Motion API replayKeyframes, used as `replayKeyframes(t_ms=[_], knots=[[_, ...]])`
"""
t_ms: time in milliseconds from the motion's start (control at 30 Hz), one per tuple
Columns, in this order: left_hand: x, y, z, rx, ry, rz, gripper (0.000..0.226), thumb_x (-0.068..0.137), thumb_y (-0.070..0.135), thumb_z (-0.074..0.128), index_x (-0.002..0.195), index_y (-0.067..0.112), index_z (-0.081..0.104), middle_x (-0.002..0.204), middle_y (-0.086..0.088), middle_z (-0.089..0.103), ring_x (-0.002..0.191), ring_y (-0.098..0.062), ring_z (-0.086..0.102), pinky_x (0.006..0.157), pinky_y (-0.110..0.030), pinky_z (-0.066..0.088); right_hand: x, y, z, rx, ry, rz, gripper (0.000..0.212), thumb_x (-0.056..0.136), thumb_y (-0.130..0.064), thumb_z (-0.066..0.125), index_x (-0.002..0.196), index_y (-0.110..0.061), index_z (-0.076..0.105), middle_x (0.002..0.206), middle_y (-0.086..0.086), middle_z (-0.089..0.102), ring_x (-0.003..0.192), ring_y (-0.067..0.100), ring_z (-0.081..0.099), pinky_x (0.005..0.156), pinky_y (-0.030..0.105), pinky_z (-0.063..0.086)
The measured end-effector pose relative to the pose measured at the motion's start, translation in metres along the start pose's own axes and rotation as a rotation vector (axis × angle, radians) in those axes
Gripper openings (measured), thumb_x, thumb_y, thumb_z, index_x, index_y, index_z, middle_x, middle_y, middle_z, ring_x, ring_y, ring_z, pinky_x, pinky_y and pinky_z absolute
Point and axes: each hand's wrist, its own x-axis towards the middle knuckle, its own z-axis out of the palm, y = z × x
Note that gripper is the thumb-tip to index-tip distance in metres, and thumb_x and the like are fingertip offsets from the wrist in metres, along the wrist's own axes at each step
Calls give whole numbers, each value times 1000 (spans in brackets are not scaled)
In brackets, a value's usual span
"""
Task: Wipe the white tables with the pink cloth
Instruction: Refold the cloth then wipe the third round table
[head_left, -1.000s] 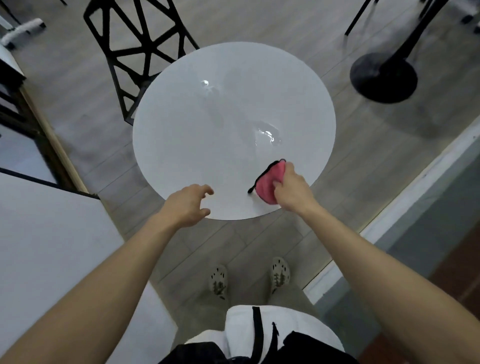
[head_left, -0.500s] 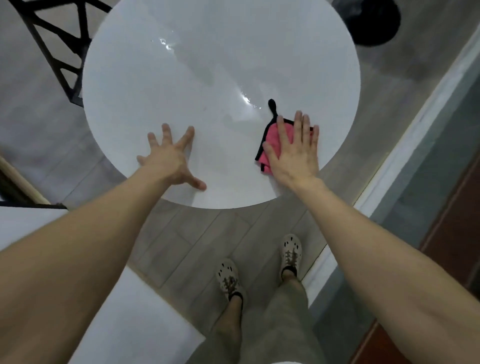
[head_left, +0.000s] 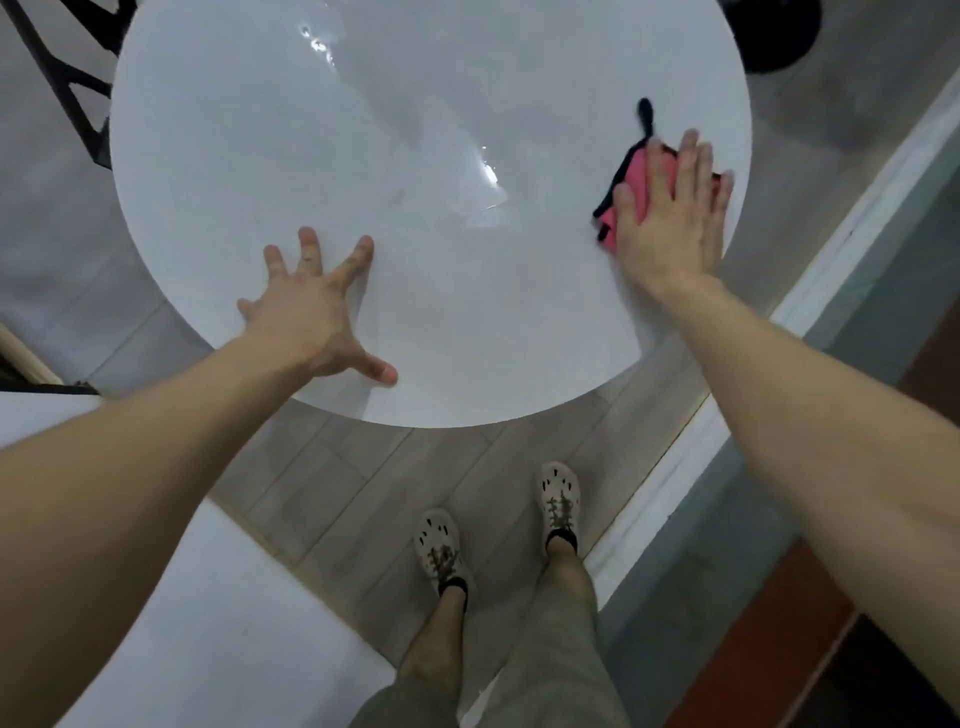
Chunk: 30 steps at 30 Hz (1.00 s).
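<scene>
A round white table (head_left: 415, 171) fills the upper half of the head view. The pink cloth (head_left: 631, 195), edged in black with a black loop, lies flat near the table's right edge. My right hand (head_left: 670, 218) presses on the cloth with straight fingers and covers most of it. My left hand (head_left: 311, 312) rests flat on the near left part of the tabletop, fingers spread. Shiny wet streaks show near the table's middle and far side.
A black metal chair (head_left: 62, 78) stands at the table's far left. A dark round table base (head_left: 774, 36) sits on the floor at the top right. A second white surface (head_left: 208, 623) lies at the lower left. My feet (head_left: 498, 519) stand on grey floorboards beside a pale kerb.
My right hand has slid the pink cloth to the right, toward the table's right edge. My left hand stays flat on the tabletop. The camera has moved closer over the table.
</scene>
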Motion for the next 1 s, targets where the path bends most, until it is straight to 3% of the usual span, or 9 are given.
replayKeyframes(t_ms=[100,233,333,433,600,667,733,867,1000], knots=[[-1,0,-1,-9,5,-5,161,39,83,90,156,62,-19,176,-1,-21,162,-44,-12,116,-82,25,-20,-54,2,38,42,-34,74,109,-53,15,173,-16,13,180,17,6,168,32,4,133,60,6],[-6,2,-3,-13,18,-7,161,40,83,92,155,65,-18,177,0,-18,162,-43,-11,114,-81,30,-137,-139,18,95,-85,-854,64,111,-43,34,171,-22,28,180,11,18,168,31,9,131,62,7],[-9,4,-3,-26,25,-26,161,40,81,92,155,66,-19,177,1,-19,163,-41,-12,114,-80,31,-134,-125,21,100,-133,-1105,59,116,-44,33,171,-23,28,180,6,15,168,25,8,134,54,10],[-8,5,-5,-29,8,-30,162,38,84,88,155,65,-22,176,1,-23,163,-41,-13,117,-80,27,-64,-69,19,101,-80,-1023,57,116,-44,33,170,-26,31,179,5,21,167,25,14,135,52,13],[-8,5,-5,-20,17,-44,163,36,86,87,155,64,-22,176,1,-23,163,-41,-13,116,-80,29,78,6,-3,77,16,-197,66,110,-52,22,172,-28,24,181,9,13,167,29,9,134,56,5],[-7,7,-7,-29,11,-50,164,34,86,87,155,65,-21,176,2,-22,163,-40,-12,115,-80,30,62,-29,-5,83,27,-76,68,110,-53,21,172,-27,24,180,15,12,167,34,9,133,60,7],[-8,7,-7,-26,12,-58,166,31,86,88,156,65,-20,177,3,-20,163,-40,-11,113,-81,31,0,-80,6,126,39,-328,64,110,-52,31,169,-26,33,178,19,17,167,36,12,132,62,8],[-11,8,-7,-80,23,-68,160,41,71,99,155,68,-13,177,4,-18,163,-39,-13,113,-83,29,-125,-144,13,154,-209,-1031,65,110,-59,36,169,-31,33,180,14,11,168,31,1,133,57,5],[-9,9,-8,-82,2,-73,165,34,74,98,155,68,-15,177,5,-21,163,-37,-16,116,-82,24,-70,-98,21,184,-183,-1121,69,108,-65,41,168,-31,37,179,9,21,167,29,12,133,57,12]])
